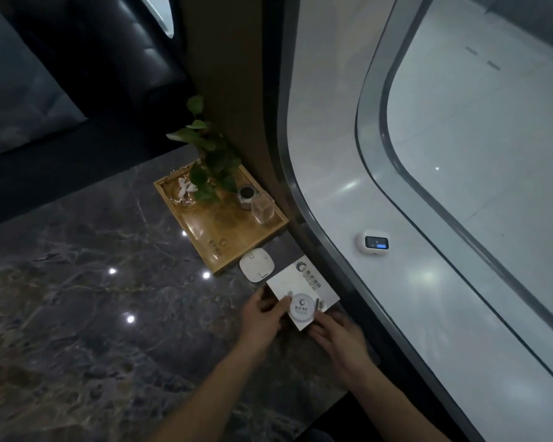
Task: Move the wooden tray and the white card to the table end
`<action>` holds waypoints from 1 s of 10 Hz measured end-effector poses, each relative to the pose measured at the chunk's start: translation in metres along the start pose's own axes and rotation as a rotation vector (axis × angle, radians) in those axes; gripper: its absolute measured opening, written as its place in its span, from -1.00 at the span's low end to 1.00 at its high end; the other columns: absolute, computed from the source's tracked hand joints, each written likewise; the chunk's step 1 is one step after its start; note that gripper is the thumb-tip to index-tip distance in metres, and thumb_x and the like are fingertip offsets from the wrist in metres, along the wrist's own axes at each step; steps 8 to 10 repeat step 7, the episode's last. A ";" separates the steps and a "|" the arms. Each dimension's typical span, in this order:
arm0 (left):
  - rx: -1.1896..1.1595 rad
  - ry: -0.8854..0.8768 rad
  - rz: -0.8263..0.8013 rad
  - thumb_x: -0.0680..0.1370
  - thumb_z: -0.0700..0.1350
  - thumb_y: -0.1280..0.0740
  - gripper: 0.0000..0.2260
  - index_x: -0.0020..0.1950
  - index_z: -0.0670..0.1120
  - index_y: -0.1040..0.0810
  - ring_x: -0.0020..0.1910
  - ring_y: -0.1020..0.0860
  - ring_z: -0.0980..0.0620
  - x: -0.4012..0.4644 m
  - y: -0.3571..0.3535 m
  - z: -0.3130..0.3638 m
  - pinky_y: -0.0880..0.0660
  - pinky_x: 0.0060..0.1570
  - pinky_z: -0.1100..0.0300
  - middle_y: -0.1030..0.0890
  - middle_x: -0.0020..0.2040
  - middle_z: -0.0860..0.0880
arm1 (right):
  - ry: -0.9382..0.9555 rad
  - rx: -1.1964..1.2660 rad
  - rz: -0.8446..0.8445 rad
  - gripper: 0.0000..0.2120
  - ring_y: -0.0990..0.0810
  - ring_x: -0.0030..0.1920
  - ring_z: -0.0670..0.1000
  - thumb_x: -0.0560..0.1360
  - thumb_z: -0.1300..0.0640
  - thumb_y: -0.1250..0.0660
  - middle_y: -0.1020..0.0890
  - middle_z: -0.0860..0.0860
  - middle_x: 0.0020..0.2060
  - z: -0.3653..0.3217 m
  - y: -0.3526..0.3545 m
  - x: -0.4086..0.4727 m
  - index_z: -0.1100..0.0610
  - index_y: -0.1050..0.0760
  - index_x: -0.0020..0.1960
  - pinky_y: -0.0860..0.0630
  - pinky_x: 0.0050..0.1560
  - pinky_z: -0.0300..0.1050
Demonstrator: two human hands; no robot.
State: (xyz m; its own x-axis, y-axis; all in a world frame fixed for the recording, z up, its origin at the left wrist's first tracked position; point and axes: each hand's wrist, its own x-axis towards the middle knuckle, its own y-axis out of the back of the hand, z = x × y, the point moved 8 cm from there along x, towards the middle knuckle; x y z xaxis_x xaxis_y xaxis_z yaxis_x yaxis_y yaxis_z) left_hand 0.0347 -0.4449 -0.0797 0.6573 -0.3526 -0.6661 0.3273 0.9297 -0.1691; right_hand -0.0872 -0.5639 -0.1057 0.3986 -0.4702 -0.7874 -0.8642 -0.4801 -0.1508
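Note:
The white card (296, 283) lies on the dark marble table (93, 298) near its right edge, with a printed logo and a round clear dish (303, 309) resting on its near part. My left hand (262, 314) grips the card's near-left edge, thumb on top. My right hand (339, 338) holds the card's near corner from the right. The wooden tray (224, 240) sits farther along the table against the wall, carrying a green plant (209, 161), a glass ashtray (182, 189), a small cup (246, 194) and a clear box (263, 208).
A white rounded square device (256, 264) lies between the tray and the card. A curved window frame (316, 202) runs along the table's right side, with a small white gadget with a screen (373, 243) on the sill. A black leather seat (77, 74) stands beyond the table.

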 end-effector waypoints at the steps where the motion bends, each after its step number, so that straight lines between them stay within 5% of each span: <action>1: 0.029 -0.021 0.002 0.49 -0.24 -0.46 -0.74 0.02 0.12 -0.60 0.01 -0.68 0.07 0.004 -0.005 0.002 -0.64 -0.07 0.10 -0.71 0.03 0.00 | 0.014 0.007 0.030 -0.59 -0.64 0.11 0.25 0.48 0.28 -0.43 -0.61 0.34 0.13 -0.004 0.003 0.002 0.38 -0.42 0.26 -0.54 0.22 0.13; 4: -0.005 0.094 0.047 0.55 -0.32 -0.35 -0.69 0.29 -0.14 -0.48 0.11 -0.59 -0.09 0.007 -0.004 -0.009 -0.62 0.01 -0.01 -0.60 0.09 -0.12 | 0.042 -0.029 0.038 -0.76 -0.63 -0.01 0.18 0.56 0.35 -0.30 -0.62 0.30 0.03 -0.015 0.004 -0.007 0.31 -0.44 0.23 -0.57 0.11 0.04; 7: 0.010 0.076 0.032 0.56 -0.29 -0.35 -0.76 0.24 -0.19 -0.53 -0.01 -0.63 -0.07 -0.003 0.002 -0.008 -0.63 -0.09 0.09 -0.64 0.07 -0.17 | 0.058 -0.034 0.000 -0.82 -0.63 -0.19 0.14 0.57 0.40 -0.23 -0.63 0.22 -0.16 -0.018 -0.006 -0.022 0.32 -0.44 0.16 -0.63 -0.22 -0.16; 10: 0.010 0.076 0.032 0.56 -0.29 -0.35 -0.76 0.24 -0.19 -0.53 -0.01 -0.63 -0.07 -0.003 0.002 -0.008 -0.63 -0.09 0.09 -0.64 0.07 -0.17 | 0.058 -0.034 0.000 -0.82 -0.63 -0.19 0.14 0.57 0.40 -0.23 -0.63 0.22 -0.16 -0.018 -0.006 -0.022 0.32 -0.44 0.16 -0.63 -0.22 -0.16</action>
